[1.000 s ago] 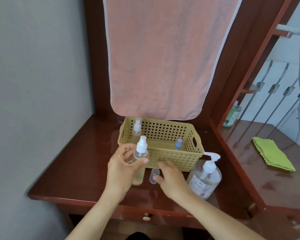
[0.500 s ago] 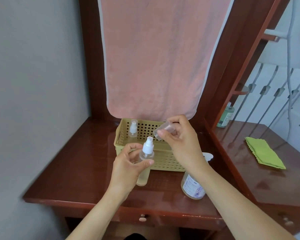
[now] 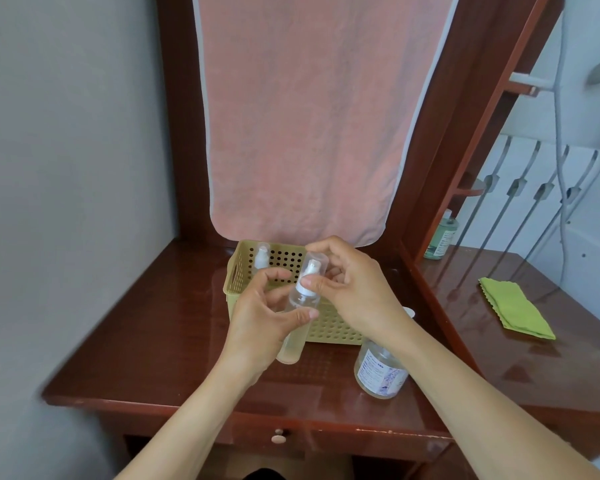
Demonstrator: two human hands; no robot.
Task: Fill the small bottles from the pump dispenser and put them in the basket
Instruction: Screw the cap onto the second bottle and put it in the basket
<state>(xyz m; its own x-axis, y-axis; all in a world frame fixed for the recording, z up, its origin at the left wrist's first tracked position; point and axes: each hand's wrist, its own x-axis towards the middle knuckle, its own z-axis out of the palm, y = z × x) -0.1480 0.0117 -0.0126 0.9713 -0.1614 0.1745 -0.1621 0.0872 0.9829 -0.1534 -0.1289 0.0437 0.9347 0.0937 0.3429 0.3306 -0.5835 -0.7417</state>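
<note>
R hand (image 3: 355, 294) w/ cap (image 3: 315, 263), now atop bottle (image 3: 293, 344).

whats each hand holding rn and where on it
The left hand grips the bottle around its middle. The right hand pinches the cap by its lower end, over the bottle's nozzle.

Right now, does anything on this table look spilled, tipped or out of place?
Nothing stands out: the tan perforated plastic basket sits flat on the glossy wooden table, the clear pump dispenser stands upright, no spill shows.
</note>
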